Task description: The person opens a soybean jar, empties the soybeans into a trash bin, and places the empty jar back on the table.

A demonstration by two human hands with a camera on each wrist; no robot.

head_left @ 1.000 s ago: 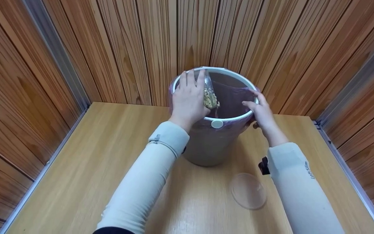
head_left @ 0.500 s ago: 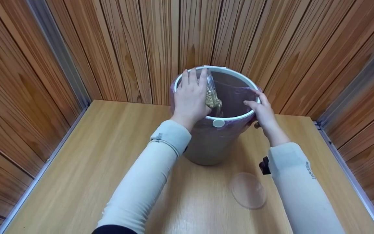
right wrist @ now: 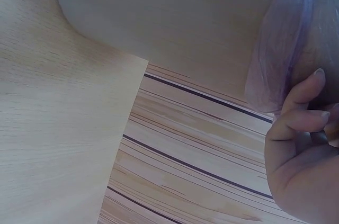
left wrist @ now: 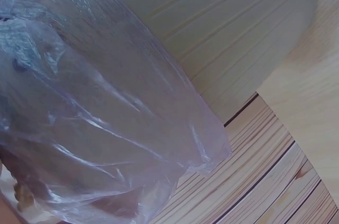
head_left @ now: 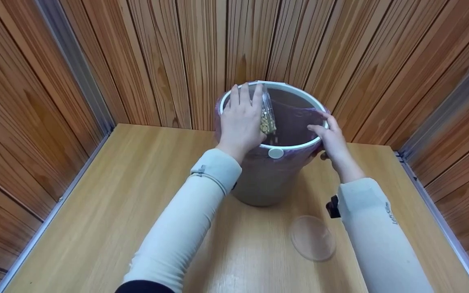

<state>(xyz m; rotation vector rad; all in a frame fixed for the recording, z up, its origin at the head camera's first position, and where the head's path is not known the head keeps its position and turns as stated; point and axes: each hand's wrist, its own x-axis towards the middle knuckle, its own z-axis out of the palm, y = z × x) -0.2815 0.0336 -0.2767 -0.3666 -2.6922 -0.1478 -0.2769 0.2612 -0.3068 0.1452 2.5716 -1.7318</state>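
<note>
A grey trash bin [head_left: 261, 183] with a white rim stands on the table, lined with a thin purple plastic bag [left wrist: 116, 97] folded over its outside. At the left of the mouth, my left hand [head_left: 242, 122] holds a clear plastic container [head_left: 268, 108] tipped on its side. Small yellowish pieces [head_left: 266, 124] lie in it, and some drop from its lower end into the bin. My right hand [head_left: 332, 136] grips the rim at the right, thumb inside and fingers outside. Curled fingers [right wrist: 302, 121] show beside the bag in the right wrist view.
A round clear lid [head_left: 312, 238] lies flat on the wooden table [head_left: 136, 195], in front of the bin and left of the right sleeve. Wood-plank walls [head_left: 202, 49] rise close behind the bin and on both sides, with metal strips at the corners.
More yellowish pieces have fallen from the container, with a larger clump dropping half a second ago. The left hand stays at the rim with slight tilting; the right hand keeps its grip.
</note>
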